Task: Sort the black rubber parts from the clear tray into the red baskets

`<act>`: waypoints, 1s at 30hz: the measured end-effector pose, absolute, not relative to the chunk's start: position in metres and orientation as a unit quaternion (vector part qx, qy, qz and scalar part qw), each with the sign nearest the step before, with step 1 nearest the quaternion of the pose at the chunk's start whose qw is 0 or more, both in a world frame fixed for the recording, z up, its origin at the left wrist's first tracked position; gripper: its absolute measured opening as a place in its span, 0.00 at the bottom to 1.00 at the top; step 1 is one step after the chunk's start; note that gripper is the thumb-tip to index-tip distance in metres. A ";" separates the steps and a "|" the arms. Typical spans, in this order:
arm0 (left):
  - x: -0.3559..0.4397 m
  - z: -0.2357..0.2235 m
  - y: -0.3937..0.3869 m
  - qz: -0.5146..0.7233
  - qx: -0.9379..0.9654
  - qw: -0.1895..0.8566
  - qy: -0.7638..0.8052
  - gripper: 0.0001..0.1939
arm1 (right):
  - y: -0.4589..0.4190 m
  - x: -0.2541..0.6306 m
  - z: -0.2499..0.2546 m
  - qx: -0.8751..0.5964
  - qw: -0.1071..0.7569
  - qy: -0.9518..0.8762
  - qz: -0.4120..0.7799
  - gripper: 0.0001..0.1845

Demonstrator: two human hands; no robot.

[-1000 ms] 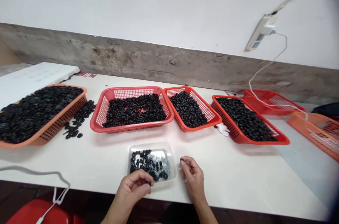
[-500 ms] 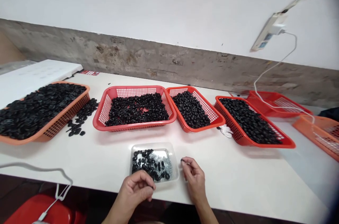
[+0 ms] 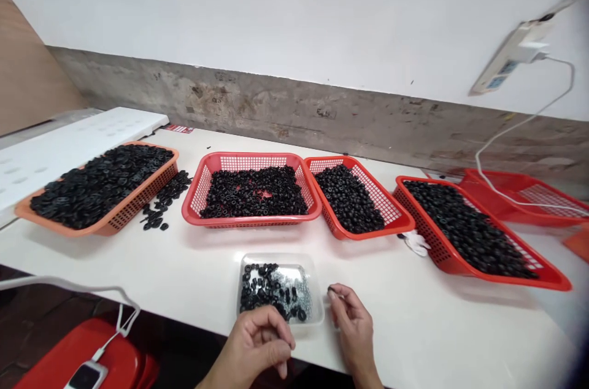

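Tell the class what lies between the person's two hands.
In the head view, the right front part of a clear plastic tray, which holds small black rings, lies between the left hand and the right hand.

Bright, diffuse light, soft shadows only, faint one under the clear plastic tray [image 3: 280, 266]. Mild glare on white worktop [image 3: 437, 327]. Centre sharp; fisheye bowing, dark blurred right corners.

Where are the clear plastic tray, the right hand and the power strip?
Clear plastic tray [image 3: 280, 258]: head view, on its far rim.
Right hand [image 3: 354, 321]: head view, on the back of the hand.
Power strip [image 3: 504, 64]: head view, on its casing.
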State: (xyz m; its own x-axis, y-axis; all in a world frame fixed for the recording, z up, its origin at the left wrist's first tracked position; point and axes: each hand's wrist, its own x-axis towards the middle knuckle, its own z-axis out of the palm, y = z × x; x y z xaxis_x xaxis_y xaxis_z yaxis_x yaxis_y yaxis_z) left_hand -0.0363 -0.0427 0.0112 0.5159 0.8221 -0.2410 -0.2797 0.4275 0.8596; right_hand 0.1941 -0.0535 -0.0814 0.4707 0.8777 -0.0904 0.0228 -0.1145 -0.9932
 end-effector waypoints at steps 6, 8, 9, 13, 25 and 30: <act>-0.028 0.008 -0.044 0.329 0.402 0.787 0.332 0.20 | -0.067 0.178 -0.040 -0.608 0.612 -0.387 0.325 0.15; -0.027 0.007 -0.043 0.329 0.393 0.790 0.337 0.20 | -0.072 0.166 -0.016 -0.550 0.605 -0.484 0.313 0.08; -0.026 0.007 -0.043 0.332 0.390 0.790 0.337 0.21 | -0.074 0.160 -0.005 -0.510 0.600 -0.534 0.308 0.05; -0.027 0.007 -0.041 0.356 0.412 0.773 0.325 0.18 | -0.073 0.142 0.016 -0.439 0.565 -0.649 0.258 0.12; -0.032 -0.001 -0.040 0.341 0.415 0.793 0.289 0.13 | -0.076 0.152 0.019 -0.406 0.458 -0.783 0.107 0.21; -0.037 0.002 -0.040 0.334 0.467 0.768 0.283 0.18 | -0.071 0.156 0.034 -0.428 0.384 -0.803 0.159 0.17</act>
